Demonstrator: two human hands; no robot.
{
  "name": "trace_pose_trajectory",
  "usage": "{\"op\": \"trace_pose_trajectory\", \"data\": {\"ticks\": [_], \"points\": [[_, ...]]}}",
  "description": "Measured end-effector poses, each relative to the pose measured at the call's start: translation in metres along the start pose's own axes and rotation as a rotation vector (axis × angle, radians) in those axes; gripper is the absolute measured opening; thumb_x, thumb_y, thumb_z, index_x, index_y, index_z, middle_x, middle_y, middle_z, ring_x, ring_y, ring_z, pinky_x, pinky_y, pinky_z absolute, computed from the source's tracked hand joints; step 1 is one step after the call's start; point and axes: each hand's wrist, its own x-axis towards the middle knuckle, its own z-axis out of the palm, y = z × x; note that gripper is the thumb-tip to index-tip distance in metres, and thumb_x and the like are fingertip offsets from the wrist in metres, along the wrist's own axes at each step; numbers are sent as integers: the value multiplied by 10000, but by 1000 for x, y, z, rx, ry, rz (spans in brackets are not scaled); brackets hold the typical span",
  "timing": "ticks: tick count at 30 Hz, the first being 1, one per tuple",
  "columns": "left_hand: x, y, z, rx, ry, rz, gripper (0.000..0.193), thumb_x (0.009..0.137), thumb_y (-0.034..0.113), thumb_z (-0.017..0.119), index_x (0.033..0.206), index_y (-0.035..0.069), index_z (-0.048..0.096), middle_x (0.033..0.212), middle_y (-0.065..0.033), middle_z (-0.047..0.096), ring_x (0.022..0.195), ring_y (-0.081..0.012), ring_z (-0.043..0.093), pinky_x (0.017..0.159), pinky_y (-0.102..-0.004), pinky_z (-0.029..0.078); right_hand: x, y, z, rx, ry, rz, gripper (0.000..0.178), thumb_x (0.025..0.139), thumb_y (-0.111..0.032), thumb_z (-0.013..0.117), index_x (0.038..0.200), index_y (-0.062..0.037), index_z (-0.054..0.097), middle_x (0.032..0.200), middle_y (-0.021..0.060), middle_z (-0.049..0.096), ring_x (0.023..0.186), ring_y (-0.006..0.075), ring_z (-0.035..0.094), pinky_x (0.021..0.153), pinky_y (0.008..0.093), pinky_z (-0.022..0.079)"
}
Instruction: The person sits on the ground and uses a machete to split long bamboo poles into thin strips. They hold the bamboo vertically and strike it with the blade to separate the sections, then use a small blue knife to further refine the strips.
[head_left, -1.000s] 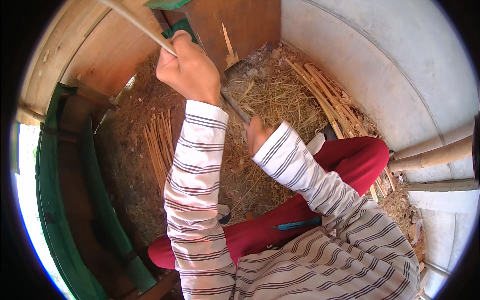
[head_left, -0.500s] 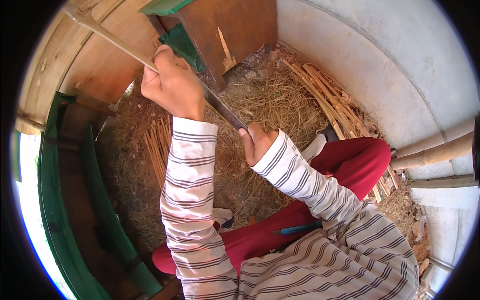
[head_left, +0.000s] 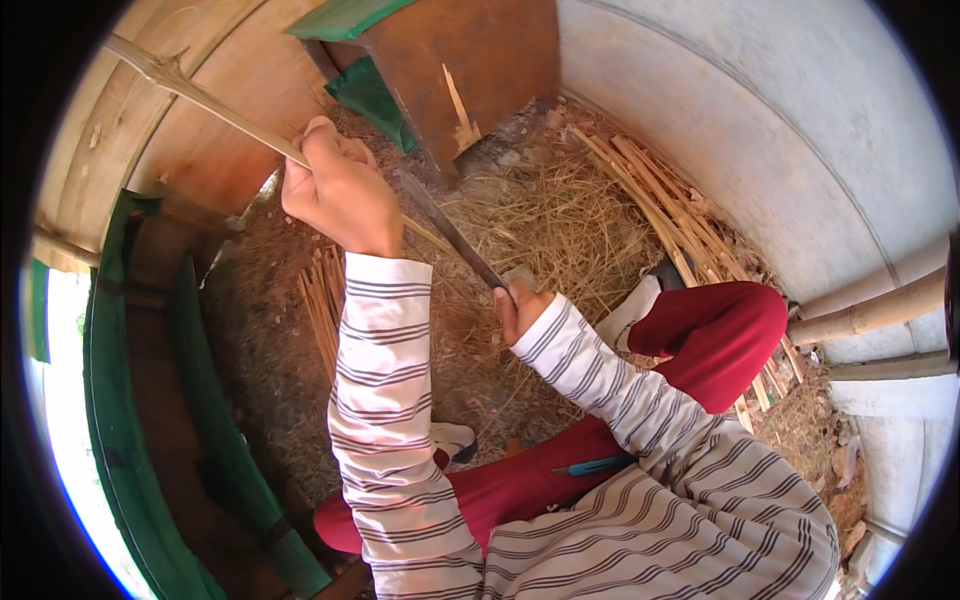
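My left hand [head_left: 340, 190] is closed round a long split bamboo strip [head_left: 225, 110]. One stretch of the strip runs out to the upper left, with a frayed node on it; the other end passes behind my wrist toward the knife. In my right hand [head_left: 523, 310], lower and to the right, is a knife with a long dark blade [head_left: 450, 232]. The blade slants up toward my left wrist, close to the strip; whether they touch I cannot tell. My right palm hides most of the handle.
Bamboo strips [head_left: 655, 190] lie piled along the pale wall [head_left: 760, 120], and more strips [head_left: 320, 310] lie left of my forearm. Shavings [head_left: 560, 220] cover the ground. A blue-handled tool [head_left: 597, 466] rests on my lap. A brown box [head_left: 480, 70] stands ahead.
My right hand has drawn the knife slightly down and to the right, so more of the blade shows clear of my left wrist. My left hand still grips the bamboo strip, slightly lower.
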Motion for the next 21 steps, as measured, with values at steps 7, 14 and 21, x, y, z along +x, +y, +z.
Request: {"op": "trace_pose_trajectory", "data": {"ticks": [7, 14, 21], "points": [[10, 10, -21, -84, -211, -65, 345, 895, 138, 517, 623, 100, 309, 505, 9, 243, 432, -96, 221, 417, -295, 145, -1, 5, -9, 71, 53, 62, 261, 980, -227, 547, 856, -5, 606, 457, 145, 482, 381, 304, 528, 387, 396, 409], [11, 7, -20, 2, -131, 0, 379, 962, 211, 520, 646, 101, 340, 512, 24, 265, 416, -71, 226, 399, -282, 165, 4, -15, -28, 157, 109, -48, 304, 980, -252, 552, 810, -6, 607, 472, 149, 478, 401, 302, 528, 419, 393, 411], [31, -5, -36, -229, -472, -214, 317, 1025, 337, 494, 847, 103, 377, 756, -26, 427, 697, -104, 445, 534, -259, 335, -13, -9, -56, 209, 83, 86, 338, 981, -270, 541, 812, 12, 618, 500, 157, 511, 424, 267, 550, 443, 385, 426]]}}
